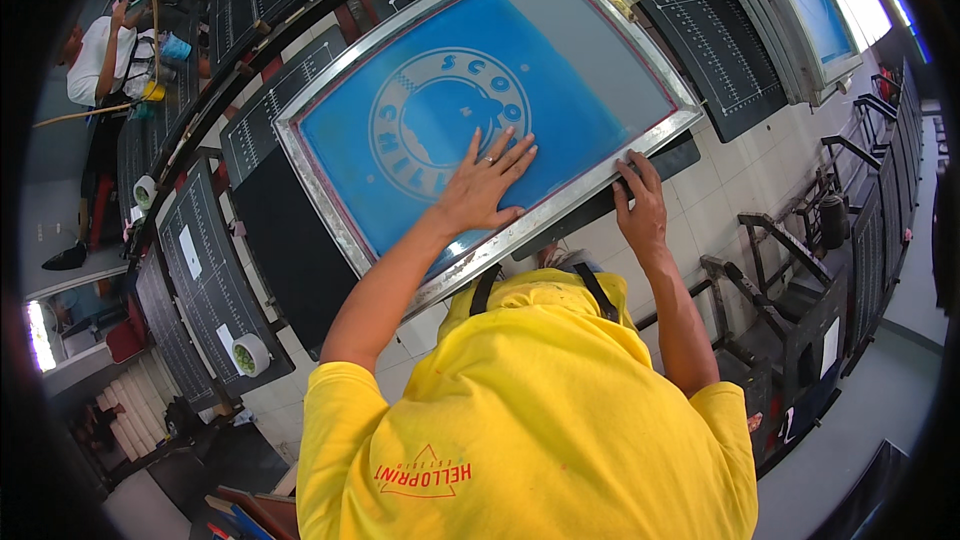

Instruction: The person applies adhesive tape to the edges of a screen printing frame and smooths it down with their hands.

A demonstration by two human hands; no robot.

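Worktop boards [695,25], dark and ruled, show around the metal-rimmed frame [327,200], which already lies slantwise over them. Inside the frame, blue mesh [570,110] already bears a pale round design [440,125]; no tool or fresh ink shows on it, and how much is left cannot be judged. Within the frame, the left hand [490,180] lies open, fingers spread, over the design; at the frame's near edge is the right hand [642,202], fingers bent, its grip there impossible to tell.

Round emblem [440,100] with pale lettering, blue screen [570,130], twelve o'clock. Red lettering with triangle [425,485], upside down, yellow shirt [540,400], six o'clock. White scale marks [225,265], black board [200,290], nine o'clock.
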